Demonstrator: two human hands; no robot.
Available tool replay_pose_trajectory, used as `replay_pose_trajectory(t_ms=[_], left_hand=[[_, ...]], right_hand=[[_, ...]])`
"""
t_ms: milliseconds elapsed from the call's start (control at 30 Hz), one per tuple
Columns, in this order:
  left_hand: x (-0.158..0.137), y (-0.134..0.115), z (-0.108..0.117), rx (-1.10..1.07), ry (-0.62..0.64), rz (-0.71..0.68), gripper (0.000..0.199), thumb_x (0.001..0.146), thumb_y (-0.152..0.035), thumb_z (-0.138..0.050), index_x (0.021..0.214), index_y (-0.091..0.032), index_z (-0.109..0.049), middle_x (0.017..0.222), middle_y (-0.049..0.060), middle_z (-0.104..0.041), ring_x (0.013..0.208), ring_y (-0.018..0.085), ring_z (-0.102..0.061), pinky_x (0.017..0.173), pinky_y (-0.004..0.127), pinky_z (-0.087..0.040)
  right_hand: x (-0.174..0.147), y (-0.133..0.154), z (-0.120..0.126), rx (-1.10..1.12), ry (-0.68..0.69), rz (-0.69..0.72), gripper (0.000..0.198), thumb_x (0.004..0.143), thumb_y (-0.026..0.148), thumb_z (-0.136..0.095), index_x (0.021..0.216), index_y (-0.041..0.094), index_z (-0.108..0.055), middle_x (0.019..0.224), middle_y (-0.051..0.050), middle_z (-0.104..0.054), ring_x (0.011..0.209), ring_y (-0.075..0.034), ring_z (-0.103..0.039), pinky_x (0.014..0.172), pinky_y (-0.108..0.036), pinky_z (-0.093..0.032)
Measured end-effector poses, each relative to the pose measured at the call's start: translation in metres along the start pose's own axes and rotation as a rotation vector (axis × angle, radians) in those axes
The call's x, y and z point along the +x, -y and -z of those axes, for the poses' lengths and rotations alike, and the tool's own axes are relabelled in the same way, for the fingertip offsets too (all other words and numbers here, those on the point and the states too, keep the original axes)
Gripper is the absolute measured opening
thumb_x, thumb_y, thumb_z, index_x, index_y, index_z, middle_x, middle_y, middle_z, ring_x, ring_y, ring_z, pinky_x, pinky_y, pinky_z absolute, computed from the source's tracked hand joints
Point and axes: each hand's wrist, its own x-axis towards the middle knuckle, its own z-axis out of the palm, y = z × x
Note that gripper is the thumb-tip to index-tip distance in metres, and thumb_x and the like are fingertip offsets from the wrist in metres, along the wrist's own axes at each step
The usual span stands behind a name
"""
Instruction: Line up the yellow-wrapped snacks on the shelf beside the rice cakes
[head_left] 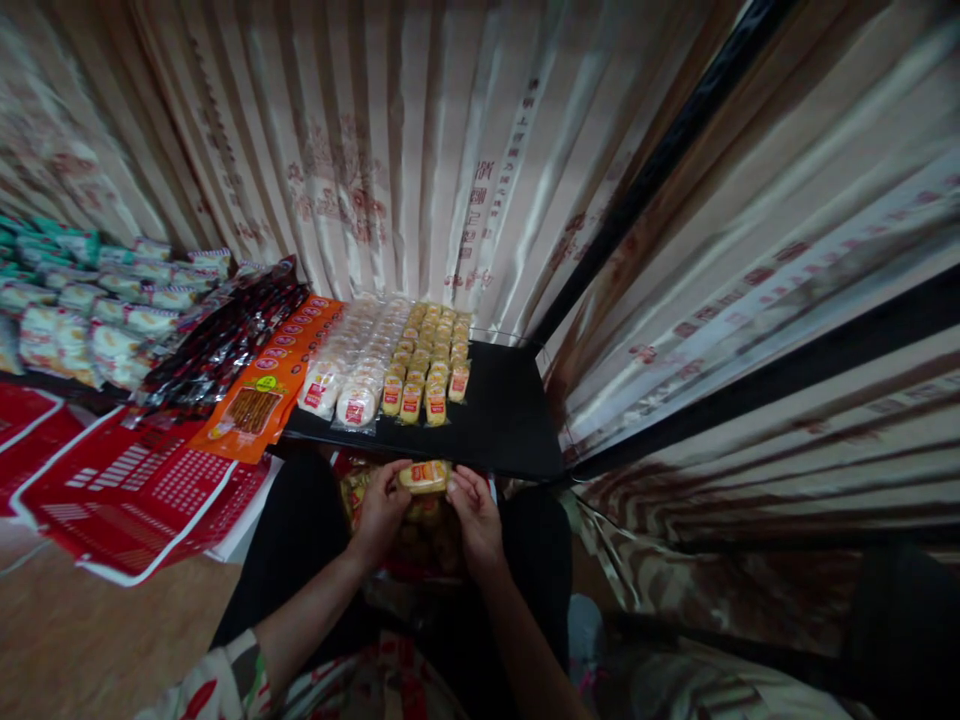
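A small yellow snack pack (pixel 425 477) with a red and orange label is stretched lengthwise between my two hands. My left hand (pixel 381 512) pinches its left end, and my right hand (pixel 475 510) grips the right end. Below them, between my knees, more yellow packs (pixel 424 515) lie in a container whose shape is mostly hidden. Just beyond my hands, rows of like yellow packs (pixel 427 365) stand on the black tabletop (pixel 504 410). Rows of white round wrapped crackers (pixel 357 400) adjoin them on the left.
Left of the crackers lie orange snack bags (pixel 255 405), dark shiny packets (pixel 225 335) and white and green bags (pixel 127 300). A red bag with white trim (pixel 142 490) hangs at the table's front left. Pleated curtains (pixel 420 130) and a dark pole (pixel 645 190) border the table.
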Motion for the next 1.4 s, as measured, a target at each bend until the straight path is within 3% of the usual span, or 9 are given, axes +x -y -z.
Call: replay_pose_trajectory(t_ms=[133, 267, 400, 533, 800, 967, 1100, 1267, 1400], left_hand=[[-0.01, 0.0, -0.01, 0.275, -0.043, -0.195, 0.03, 0.063, -0.011, -0.049, 0.09, -0.019, -0.06, 0.094, 0.006, -0.058, 0.091, 0.019, -0.055, 0.078, 0.032, -0.047], [-0.016, -0.003, -0.027, 0.376, -0.088, -0.319, 0.023, 0.071, -0.013, -0.049, 0.092, -0.018, -0.055, 0.095, 0.006, -0.054, 0.094, 0.02, -0.053, 0.085, 0.037, -0.045], [-0.016, -0.002, -0.038, 0.425, 0.018, -0.407, 0.031, 0.073, -0.014, -0.049, 0.103, -0.017, -0.052, 0.104, 0.009, -0.05, 0.102, 0.021, -0.051, 0.092, 0.04, -0.043], [-0.009, -0.002, -0.044, 0.487, 0.088, -0.426, 0.035, 0.074, -0.011, -0.045, 0.107, -0.016, -0.054, 0.121, 0.012, -0.044, 0.111, 0.022, -0.048, 0.096, 0.039, -0.042], [0.016, -0.01, -0.069, 0.502, 0.165, -0.432, 0.041, 0.073, -0.009, -0.043, 0.112, -0.016, -0.054, 0.127, 0.011, -0.048, 0.118, 0.021, -0.047, 0.103, 0.038, -0.038], [0.034, -0.012, -0.086, 0.407, 0.152, -0.341, 0.041, 0.073, -0.011, -0.045, 0.113, -0.017, -0.054, 0.133, 0.01, -0.046, 0.123, 0.021, -0.044, 0.105, 0.039, -0.036], [0.046, -0.012, -0.095, 0.406, 0.157, -0.293, 0.042, 0.074, -0.011, -0.045, 0.115, -0.016, -0.053, 0.135, 0.011, -0.044, 0.126, 0.022, -0.041, 0.105, 0.039, -0.035], [0.056, -0.007, -0.097, 0.44, 0.123, -0.315, 0.041, 0.075, -0.011, -0.043, 0.115, -0.015, -0.053, 0.133, 0.012, -0.045, 0.125, 0.022, -0.041, 0.106, 0.041, -0.034], [0.059, -0.006, -0.091, 0.486, 0.038, -0.403, 0.036, 0.076, -0.011, -0.041, 0.109, -0.017, -0.056, 0.118, 0.01, -0.056, 0.115, 0.022, -0.048, 0.102, 0.042, -0.037]], right_hand=[[-0.001, 0.001, -0.007, -0.027, 0.046, 0.059, 0.043, 0.073, 0.039, -0.062, 0.109, 0.018, -0.052, 0.107, -0.011, -0.065, 0.096, -0.022, -0.064, 0.084, -0.038, -0.052], [-0.003, 0.012, -0.014, -0.079, 0.073, 0.094, 0.047, 0.076, 0.036, -0.058, 0.119, 0.02, -0.046, 0.098, -0.009, -0.068, 0.086, -0.02, -0.067, 0.078, -0.036, -0.055], [0.007, 0.025, -0.012, -0.04, 0.024, 0.072, 0.059, 0.071, 0.034, -0.062, 0.124, 0.019, -0.04, 0.093, -0.007, -0.068, 0.082, -0.019, -0.066, 0.075, -0.033, -0.054], [0.035, 0.029, -0.003, -0.086, -0.018, 0.165, 0.058, 0.07, 0.031, -0.061, 0.123, 0.019, -0.041, 0.092, -0.006, -0.066, 0.079, -0.017, -0.065, 0.073, -0.031, -0.054], [0.099, 0.033, 0.002, -0.271, -0.029, 0.311, 0.051, 0.072, 0.031, -0.057, 0.119, 0.017, -0.046, 0.096, -0.008, -0.065, 0.081, -0.017, -0.064, 0.076, -0.034, -0.053], [0.125, 0.044, -0.002, -0.414, -0.013, 0.368, 0.045, 0.074, 0.029, -0.053, 0.118, 0.019, -0.05, 0.093, -0.006, -0.066, 0.078, -0.017, -0.063, 0.073, -0.033, -0.054], [0.14, 0.051, -0.004, -0.397, 0.015, 0.368, 0.047, 0.075, 0.028, -0.053, 0.12, 0.018, -0.049, 0.093, -0.006, -0.065, 0.078, -0.016, -0.063, 0.074, -0.033, -0.053], [0.151, 0.044, -0.003, -0.458, 0.037, 0.386, 0.048, 0.076, 0.028, -0.051, 0.123, 0.019, -0.047, 0.095, -0.006, -0.063, 0.08, -0.016, -0.061, 0.076, -0.034, -0.052], [0.154, 0.036, -0.005, -0.561, -0.022, 0.451, 0.045, 0.077, 0.031, -0.051, 0.12, 0.019, -0.051, 0.099, -0.008, -0.061, 0.078, -0.017, -0.06, 0.073, -0.033, -0.052]])
